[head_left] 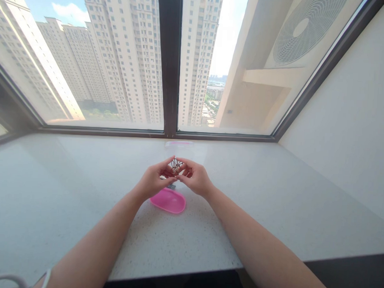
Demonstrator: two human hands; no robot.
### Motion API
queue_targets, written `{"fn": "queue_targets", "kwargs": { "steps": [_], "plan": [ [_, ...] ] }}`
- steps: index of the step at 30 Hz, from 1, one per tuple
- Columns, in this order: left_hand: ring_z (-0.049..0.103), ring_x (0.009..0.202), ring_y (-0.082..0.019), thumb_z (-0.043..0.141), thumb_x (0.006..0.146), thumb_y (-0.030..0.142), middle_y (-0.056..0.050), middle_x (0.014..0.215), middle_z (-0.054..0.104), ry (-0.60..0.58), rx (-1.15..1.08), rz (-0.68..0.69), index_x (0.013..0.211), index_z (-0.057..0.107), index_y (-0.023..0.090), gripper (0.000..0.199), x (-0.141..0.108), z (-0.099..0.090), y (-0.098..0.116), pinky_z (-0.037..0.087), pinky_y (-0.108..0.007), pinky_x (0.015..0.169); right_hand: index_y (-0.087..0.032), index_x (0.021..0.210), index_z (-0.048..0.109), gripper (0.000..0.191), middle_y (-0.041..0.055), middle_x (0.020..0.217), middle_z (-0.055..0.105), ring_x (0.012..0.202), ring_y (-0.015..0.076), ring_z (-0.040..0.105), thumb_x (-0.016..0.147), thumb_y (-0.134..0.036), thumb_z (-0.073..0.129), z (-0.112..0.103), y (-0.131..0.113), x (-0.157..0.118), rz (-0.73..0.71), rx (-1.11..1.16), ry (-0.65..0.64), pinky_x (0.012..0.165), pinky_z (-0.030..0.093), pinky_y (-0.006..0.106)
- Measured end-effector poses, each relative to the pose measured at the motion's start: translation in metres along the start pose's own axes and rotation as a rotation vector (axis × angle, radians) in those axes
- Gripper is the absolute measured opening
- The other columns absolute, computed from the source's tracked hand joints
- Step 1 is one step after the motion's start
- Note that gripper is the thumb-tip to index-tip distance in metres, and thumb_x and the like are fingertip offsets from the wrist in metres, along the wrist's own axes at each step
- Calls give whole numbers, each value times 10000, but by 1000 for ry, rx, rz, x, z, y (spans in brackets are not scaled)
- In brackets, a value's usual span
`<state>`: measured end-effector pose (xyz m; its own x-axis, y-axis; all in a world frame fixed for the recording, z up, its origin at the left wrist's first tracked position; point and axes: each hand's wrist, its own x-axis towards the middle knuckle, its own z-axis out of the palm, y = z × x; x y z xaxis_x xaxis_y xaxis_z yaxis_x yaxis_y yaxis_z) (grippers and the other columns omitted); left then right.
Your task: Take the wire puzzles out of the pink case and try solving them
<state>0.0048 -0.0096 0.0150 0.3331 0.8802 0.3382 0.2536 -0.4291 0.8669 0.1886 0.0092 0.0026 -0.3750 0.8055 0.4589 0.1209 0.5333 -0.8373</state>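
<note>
Between my two hands is a small dark openwork piece of thin wire-like loops (176, 165); its exact kind cannot be made out. My left hand (157, 175) pinches it from the left with thumb and fingers. From the right, the fingertips of my right hand (195, 177) close on the same piece. Just under my hands a shallow pink oval tray (168, 201) lies on the white speckled counter (177, 249). Some small dark grey item (171, 186) shows at the tray's far edge, partly hidden by my left hand.
A clear and pink flat container or lid (179, 144) lies at the back by the window frame (171, 96). A white wall (348, 125) borders the counter on the right. At the lower left is a pale cable-like loop (8, 277) by my forearm.
</note>
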Motion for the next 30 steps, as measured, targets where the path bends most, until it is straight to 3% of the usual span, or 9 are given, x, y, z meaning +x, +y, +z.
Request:
{"fn": "queue_targets", "kwargs": {
  "steps": [9, 16, 30],
  "plan": [
    [639, 790, -194, 692, 727, 287, -43, 841, 652, 16, -43, -12, 1335, 440, 179, 667, 0, 1, 4, 550, -405, 754, -164, 1226, 544, 545, 60, 841, 677, 567, 106, 549, 699, -219, 670, -1, -1, -1, -9, 1, 26, 523, 471, 236],
    [636, 769, -189, 703, 720, 291, -37, 815, 643, -15, -68, -35, 1293, 464, 170, 632, -1, 1, 4, 546, -393, 743, -125, 1233, 537, 564, 76, 833, 693, 517, 94, 524, 694, -221, 673, -4, 0, -1, 15, 8, -29, 483, 437, 224],
    [639, 791, -205, 689, 733, 292, -39, 808, 650, -70, -77, -57, 1315, 450, 182, 639, -1, -1, 5, 554, -404, 736, -149, 1271, 524, 571, 44, 789, 692, 519, 84, 516, 720, -220, 657, -12, -5, -2, -95, -149, -92, 516, 456, 215]
  ]
}}
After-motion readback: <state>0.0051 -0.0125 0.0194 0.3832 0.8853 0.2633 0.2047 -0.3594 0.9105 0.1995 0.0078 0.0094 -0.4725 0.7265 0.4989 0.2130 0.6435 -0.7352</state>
